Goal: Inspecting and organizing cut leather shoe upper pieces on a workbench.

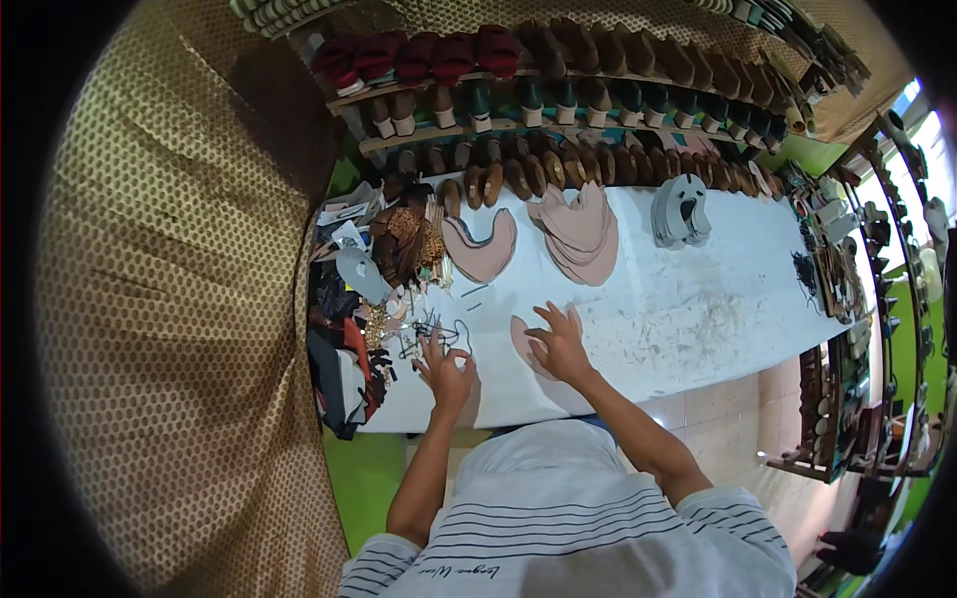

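Observation:
My left hand (446,374) is over the left part of the white-covered table, fingers apart and partly bent, beside a tangle of thin dark cords (431,335). Whether a fingertip touches a cord is too small to tell. My right hand (563,347) has its fingers spread, the tips on or just above a pale pink cut piece (520,337) that it partly covers. Farther back lie a pink U-shaped piece (488,261) with a dark inner edge and a stack of pink cut pieces (586,244). Grey cut pieces (682,211) are stacked to their right.
Scraps, patterned fabric (417,234) and small parts crowd the table's left end. Shelves behind hold red slippers (454,55), heeled shoes (565,100) and brown shoe forms (553,169). Tools and bundles (825,239) line the right end. A patterned curtain (189,299) hangs at left.

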The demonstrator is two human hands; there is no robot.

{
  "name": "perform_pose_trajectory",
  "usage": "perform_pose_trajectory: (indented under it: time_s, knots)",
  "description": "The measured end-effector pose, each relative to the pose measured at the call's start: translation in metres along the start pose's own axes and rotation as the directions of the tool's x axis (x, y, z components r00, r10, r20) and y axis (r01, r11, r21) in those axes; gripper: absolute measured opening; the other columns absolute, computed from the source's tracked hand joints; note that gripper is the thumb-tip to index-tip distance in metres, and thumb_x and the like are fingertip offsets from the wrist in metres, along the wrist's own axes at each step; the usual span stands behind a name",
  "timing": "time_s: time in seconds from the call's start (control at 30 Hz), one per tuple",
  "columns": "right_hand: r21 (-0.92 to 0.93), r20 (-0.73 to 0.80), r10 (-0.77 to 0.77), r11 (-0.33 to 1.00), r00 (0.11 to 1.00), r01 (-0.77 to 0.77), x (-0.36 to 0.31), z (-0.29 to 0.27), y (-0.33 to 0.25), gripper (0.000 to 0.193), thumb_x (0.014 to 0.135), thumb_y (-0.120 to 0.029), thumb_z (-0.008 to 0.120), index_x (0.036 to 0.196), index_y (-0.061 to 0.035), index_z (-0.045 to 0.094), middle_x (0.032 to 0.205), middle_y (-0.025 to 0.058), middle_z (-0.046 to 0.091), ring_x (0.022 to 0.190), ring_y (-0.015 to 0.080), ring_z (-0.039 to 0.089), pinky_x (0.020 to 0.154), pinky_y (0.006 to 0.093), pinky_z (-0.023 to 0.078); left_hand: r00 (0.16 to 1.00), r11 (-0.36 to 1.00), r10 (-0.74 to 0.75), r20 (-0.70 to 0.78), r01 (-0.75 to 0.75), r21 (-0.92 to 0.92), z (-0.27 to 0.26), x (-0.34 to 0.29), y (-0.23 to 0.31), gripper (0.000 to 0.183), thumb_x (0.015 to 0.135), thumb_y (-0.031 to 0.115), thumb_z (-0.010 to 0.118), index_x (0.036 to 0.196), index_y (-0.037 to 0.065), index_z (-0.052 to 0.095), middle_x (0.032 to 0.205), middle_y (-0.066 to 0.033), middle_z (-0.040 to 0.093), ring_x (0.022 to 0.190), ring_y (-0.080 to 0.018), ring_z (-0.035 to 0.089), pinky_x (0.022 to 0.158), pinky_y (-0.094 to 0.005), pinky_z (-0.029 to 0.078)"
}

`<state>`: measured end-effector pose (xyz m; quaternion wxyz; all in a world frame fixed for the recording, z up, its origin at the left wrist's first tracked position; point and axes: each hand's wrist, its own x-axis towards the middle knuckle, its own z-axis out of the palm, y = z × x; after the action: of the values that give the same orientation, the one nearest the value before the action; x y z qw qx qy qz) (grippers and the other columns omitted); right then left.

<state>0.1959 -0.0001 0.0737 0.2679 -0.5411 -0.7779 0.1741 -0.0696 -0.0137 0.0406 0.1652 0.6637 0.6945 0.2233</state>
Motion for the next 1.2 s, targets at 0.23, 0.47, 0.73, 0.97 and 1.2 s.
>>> perform_pose_trajectory:
  time_s: [0.23,0.47,0.73,0.97,1.2]
  knots:
    - [0.191,0.161,-0.028,0.982,0.987,-0.003,0.051,0.031,-0.045,0.031,0.084,-0.024,0.081,0.114,-0.0151,0.078,0.151,0.0138,0.051,0.149,0.0409,0.035,0.117,0.0676,0.028,0.996,0.985,-0.086,0.037,0.091,-0.145,-0.058,0.002,0.006,0.007,0.086,0.018,0.078,0.089,0.013,0.077,0.162,-0.0223,0.037,0.156,-0.0482,0.017,0.119,-0.0732,0.010]
    - [0.300,0.200,-0.176,0.948,0.964,0.111,0.063,0.052,-0.083,0.028,0.084,-0.028,0.082,0.109,-0.0150,0.081,0.151,0.0134,0.051,0.150,0.0405,0.034,0.119,0.0693,0.023,0.999,0.942,-0.047,-0.024,0.036,-0.333,-0.100,0.005,0.016,0.011,0.085,0.020,0.081,0.095,0.015,0.080,0.161,-0.0243,0.039,0.154,-0.0480,0.022,0.123,-0.0581,0.021]
    - [0.358,0.070,-0.121,0.930,0.990,0.088,0.076,0.059,-0.108,0.015,0.088,-0.023,0.078,0.100,-0.0145,0.081,0.148,0.0112,0.054,0.148,0.0359,0.038,0.119,0.0693,0.020,0.997,0.907,-0.070,-0.008,0.061,-0.417,-0.130,0.013,0.021,0.011,0.086,0.016,0.080,0.095,0.010,0.079,0.158,-0.0253,0.042,0.153,-0.0467,0.025,0.123,-0.0562,0.021]
    - [0.321,0.104,-0.241,0.926,0.965,0.197,0.082,0.054,-0.097,0.022,0.093,-0.027,0.074,0.112,-0.0184,0.079,0.147,0.0074,0.056,0.147,0.0341,0.040,0.120,0.0679,0.021,0.994,0.948,-0.081,-0.072,0.055,-0.312,-0.146,0.016,0.032,0.008,0.085,0.012,0.080,0.091,0.009,0.079,0.158,-0.0257,0.043,0.152,-0.0451,0.029,0.124,-0.0525,0.022]
    - [0.393,0.106,-0.319,0.884,0.942,0.255,0.079,0.049,-0.084,0.023,0.095,-0.029,0.073,0.113,-0.0175,0.079,0.147,0.0060,0.057,0.146,0.0324,0.043,0.120,0.0680,0.021,0.981,0.926,-0.155,-0.113,0.105,-0.363,-0.151,0.010,0.018,0.008,0.084,0.012,0.080,0.089,0.007,0.078,0.155,-0.0264,0.046,0.152,-0.0434,0.030,0.123,-0.0509,0.023]
